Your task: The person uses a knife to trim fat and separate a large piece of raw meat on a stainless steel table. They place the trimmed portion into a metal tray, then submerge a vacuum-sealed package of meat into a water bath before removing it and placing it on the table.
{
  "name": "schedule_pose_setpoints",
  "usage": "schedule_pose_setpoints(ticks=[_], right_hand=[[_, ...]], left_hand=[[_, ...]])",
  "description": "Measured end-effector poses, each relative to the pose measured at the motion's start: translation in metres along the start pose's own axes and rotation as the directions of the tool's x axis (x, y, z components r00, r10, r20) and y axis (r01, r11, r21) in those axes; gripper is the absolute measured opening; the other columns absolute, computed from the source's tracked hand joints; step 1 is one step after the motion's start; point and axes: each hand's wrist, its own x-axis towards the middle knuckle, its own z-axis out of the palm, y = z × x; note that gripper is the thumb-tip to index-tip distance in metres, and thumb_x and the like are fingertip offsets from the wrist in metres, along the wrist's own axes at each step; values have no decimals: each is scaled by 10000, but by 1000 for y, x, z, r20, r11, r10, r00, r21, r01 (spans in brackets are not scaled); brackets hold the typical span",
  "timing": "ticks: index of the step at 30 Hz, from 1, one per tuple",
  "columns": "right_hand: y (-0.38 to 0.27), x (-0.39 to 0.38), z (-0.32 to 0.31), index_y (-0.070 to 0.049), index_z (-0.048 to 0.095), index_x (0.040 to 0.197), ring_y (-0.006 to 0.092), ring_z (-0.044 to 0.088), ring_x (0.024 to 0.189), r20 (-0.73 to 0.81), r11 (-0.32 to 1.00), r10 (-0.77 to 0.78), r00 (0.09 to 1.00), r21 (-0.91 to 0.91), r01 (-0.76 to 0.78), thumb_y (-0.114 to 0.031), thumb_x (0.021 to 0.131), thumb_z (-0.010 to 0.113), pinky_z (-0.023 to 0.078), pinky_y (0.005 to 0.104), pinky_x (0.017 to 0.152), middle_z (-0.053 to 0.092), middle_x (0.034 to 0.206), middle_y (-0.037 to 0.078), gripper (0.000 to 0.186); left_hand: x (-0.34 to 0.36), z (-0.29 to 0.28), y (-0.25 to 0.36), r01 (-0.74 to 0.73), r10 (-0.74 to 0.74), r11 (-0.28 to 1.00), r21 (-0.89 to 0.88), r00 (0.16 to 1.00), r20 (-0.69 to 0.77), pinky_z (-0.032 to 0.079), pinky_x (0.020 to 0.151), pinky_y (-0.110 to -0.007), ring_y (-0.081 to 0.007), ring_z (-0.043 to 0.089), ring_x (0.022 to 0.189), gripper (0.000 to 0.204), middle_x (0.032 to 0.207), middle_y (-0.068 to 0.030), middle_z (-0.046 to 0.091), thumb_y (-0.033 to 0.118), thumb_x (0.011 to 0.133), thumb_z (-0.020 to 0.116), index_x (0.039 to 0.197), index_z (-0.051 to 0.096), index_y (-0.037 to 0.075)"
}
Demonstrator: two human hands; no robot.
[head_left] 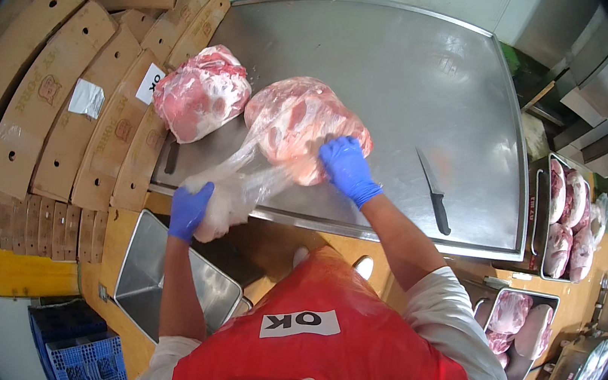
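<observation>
A large cut of raw meat [302,110] lies on the metal table, partly wrapped in clear plastic. My left hand [190,210], in a blue glove, is closed on the loose end of the plastic wrap [231,195], which stretches from the meat over the table's front edge. My right hand [348,167], also gloved in blue, rests on the near right side of the wrapped meat with its fingers on the surface. A second cut of raw meat [203,94] sits to the left, showing no wrap. To the right lies a knife [434,194] with a black handle.
Stacked cardboard boxes [64,100] stand along the table's left side. A metal bin [142,269] is on the floor below the left front edge. Tubs of meat [565,278] stand right of the table [410,66]. Blue crates [89,361] sit at lower left.
</observation>
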Motion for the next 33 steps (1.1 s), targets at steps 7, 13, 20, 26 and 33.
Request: schedule_pose_setpoints(ticks=[7, 13, 20, 26, 33], right_hand=[[26, -54, -25, -101, 633, 949, 325, 676, 839, 60, 967, 194, 979, 154, -201, -199, 934, 674, 492, 461, 814, 670, 810, 123, 108], [6, -99, -34, -105, 653, 729, 309, 670, 706, 43, 943, 242, 969, 227, -245, -245, 922, 718, 518, 452, 699, 666, 735, 98, 247], [0, -139, -68, -102, 699, 767, 284, 684, 810, 187, 897, 335, 924, 237, -373, -271, 916, 729, 503, 428, 796, 709, 801, 80, 227], [8, -175, -79, -98, 720, 800, 293, 680, 854, 97, 880, 413, 906, 215, -424, -300, 911, 737, 491, 427, 834, 718, 837, 78, 231], [24, -200, -89, -84, 602, 755, 330, 602, 751, -71, 881, 455, 888, 179, -438, -156, 937, 716, 454, 445, 735, 603, 725, 105, 227]], left_hand=[[22, 30, -5, -43, 112, 966, 256, 959, -261, 477, 1084, -472, -424, 587, 1302, 821, 1401, -296, 598, 451, 855, 815, 1434, 526, -55], [74, 81, 84, -362, 373, 927, 102, 920, -120, 386, 1198, -444, -387, 444, 1473, 1131, 1628, -251, 393, 457, 775, 887, 1639, 275, 59], [118, 178, 198, -439, 32, 579, 687, 854, 519, 473, 1116, -492, -432, 545, 1370, 962, 1576, -218, 462, 673, 831, 727, 1542, 430, 98], [131, 222, 198, -595, 176, 506, 624, 780, 601, 525, 1033, -505, -426, 645, 1210, 460, 1376, -227, 624, 441, 928, 636, 1249, 693, 116], [207, 172, 132, -350, 319, 624, 698, 930, 181, 543, 963, -516, -435, 692, 1083, 328, 1149, -265, 713, 256, 938, 556, 1107, 756, 59]])
